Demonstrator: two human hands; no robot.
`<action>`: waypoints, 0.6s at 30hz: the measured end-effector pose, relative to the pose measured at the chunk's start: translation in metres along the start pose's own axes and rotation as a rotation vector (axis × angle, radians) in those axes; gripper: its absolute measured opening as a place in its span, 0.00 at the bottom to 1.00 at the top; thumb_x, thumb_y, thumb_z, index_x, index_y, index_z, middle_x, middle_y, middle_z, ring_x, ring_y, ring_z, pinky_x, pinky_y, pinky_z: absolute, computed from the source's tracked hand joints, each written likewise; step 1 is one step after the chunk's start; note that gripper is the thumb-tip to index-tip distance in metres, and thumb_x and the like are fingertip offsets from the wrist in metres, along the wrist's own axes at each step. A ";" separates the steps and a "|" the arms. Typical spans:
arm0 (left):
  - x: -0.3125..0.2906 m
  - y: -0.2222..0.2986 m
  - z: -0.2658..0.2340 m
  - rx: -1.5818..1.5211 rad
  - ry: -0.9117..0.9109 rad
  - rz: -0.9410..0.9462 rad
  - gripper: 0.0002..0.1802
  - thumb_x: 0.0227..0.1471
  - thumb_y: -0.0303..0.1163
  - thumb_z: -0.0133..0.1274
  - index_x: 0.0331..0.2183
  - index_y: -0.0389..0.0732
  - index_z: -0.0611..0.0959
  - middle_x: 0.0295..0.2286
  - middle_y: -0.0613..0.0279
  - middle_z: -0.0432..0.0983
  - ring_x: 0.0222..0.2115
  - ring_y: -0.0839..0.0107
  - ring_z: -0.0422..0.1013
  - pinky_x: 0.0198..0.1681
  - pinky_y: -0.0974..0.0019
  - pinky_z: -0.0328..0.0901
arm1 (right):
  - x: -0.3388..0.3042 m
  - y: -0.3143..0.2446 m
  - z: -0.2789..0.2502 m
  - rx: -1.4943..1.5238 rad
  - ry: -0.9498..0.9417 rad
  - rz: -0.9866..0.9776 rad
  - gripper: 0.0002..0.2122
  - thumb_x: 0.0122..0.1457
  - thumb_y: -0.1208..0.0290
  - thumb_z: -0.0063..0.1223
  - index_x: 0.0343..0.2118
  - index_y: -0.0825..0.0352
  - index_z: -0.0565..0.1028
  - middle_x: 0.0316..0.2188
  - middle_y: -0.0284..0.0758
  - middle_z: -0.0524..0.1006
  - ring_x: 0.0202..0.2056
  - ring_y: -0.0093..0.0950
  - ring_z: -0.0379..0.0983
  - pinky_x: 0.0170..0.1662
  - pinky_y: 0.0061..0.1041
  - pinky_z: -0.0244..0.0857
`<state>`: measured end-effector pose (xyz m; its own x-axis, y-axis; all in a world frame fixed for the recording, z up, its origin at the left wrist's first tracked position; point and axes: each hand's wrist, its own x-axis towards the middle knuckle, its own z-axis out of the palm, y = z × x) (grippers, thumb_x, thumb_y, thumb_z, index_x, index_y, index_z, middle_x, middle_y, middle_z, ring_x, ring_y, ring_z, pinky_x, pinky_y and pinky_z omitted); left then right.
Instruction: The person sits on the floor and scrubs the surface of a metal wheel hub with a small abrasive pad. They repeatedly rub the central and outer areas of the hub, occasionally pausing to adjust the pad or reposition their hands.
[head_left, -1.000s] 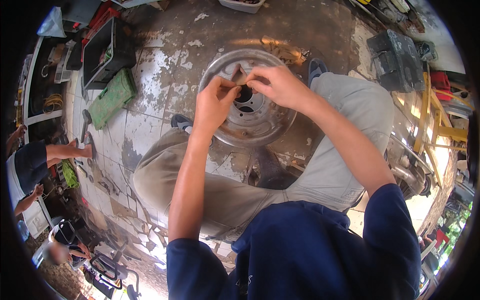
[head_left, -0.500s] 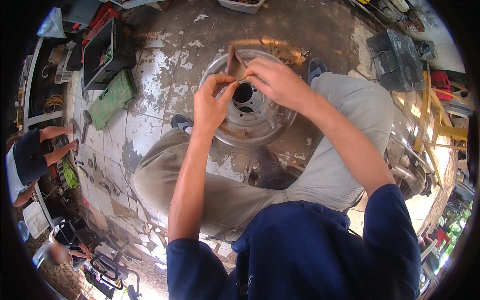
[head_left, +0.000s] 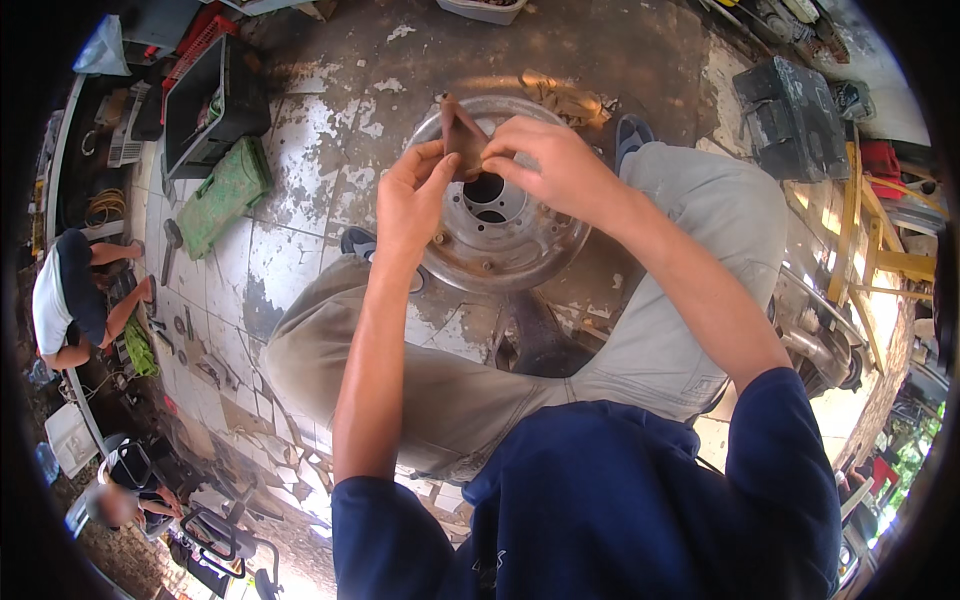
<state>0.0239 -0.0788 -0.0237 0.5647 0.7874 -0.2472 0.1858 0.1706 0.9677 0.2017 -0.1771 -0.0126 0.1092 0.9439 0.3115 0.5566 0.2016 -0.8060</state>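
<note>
Over a bare steel wheel rim (head_left: 535,262), a folded brown sheet, by its look sandpaper (head_left: 462,135), stands up between my two hands. My left hand (head_left: 410,200) pinches its lower left edge between thumb and fingers. On the other side, my right hand (head_left: 560,165) grips the sheet's right edge with the fingertips. The rim lies flat between my legs, its round centre hole and smaller bolt holes showing below the sheet. My hands and the sheet cover part of the rim's far side.
A crumpled brown cloth or paper (head_left: 570,97) lies beyond the rim. A green case (head_left: 228,195), a black crate (head_left: 205,105) and a hammer (head_left: 171,245) are at left. A dark box (head_left: 792,120) stands at right. Another person (head_left: 75,300) is at far left, with one more seated lower down.
My left hand has shifted slightly left, and the brown sheet has turned so that more of its face shows. At far left the other person has moved further into view.
</note>
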 end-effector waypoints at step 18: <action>-0.004 -0.005 0.011 0.308 0.051 0.452 0.16 0.56 0.28 0.58 0.45 0.33 0.78 0.31 0.56 0.80 0.32 0.73 0.76 0.38 0.69 0.68 | -0.004 0.003 0.004 0.034 -0.193 0.216 0.11 0.58 0.67 0.59 0.38 0.70 0.75 0.36 0.40 0.78 0.37 0.31 0.75 0.41 0.30 0.68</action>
<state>0.0295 -0.0891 -0.0280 0.6044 0.7712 0.1997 0.1648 -0.3663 0.9158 0.1995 -0.1793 -0.0186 0.0615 0.9976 0.0320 0.5096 -0.0038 -0.8604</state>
